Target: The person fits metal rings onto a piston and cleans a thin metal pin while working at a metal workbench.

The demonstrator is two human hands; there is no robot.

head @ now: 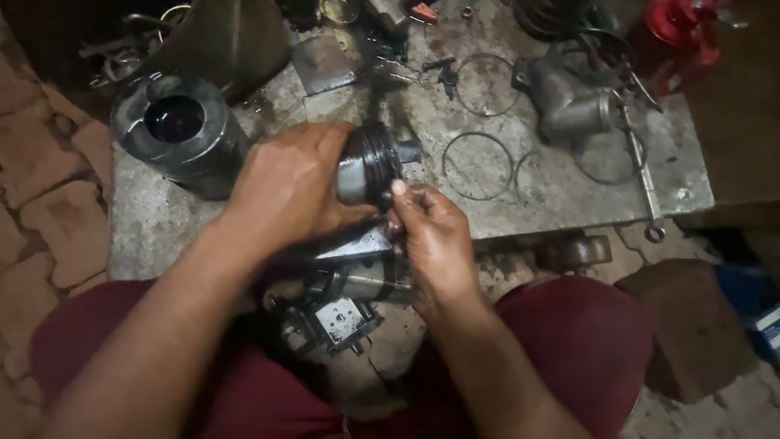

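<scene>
Head view, looking down over the lap. Left hand wrapped around a grey metal piston with dark ring grooves, grip closed firmly on its skirt so the grooved crown faced toward the right hand; the piston was held just above the near edge of the stained grey slab counter, over the knees. Right hand's grip pinched shut, thumb and fingertips pressed against the piston's grooved band; whether a thin ring sat between them could not be told, too dark. That hold seemingly steadied the piston for fingertip work at the grooves. Loose thin wire-like metal rings lay flat on the counter just beyond the hands, within easy reach. A large grey cylinder sleeve with a dark bore stood upright at the counter's left end, well apart from the hands. A grey cast metal housing lay farther right, with a long spanner beside it near the counter's right edge. Below the hands, a greasy connecting rod assembly rested between the dark red trouser legs.
</scene>
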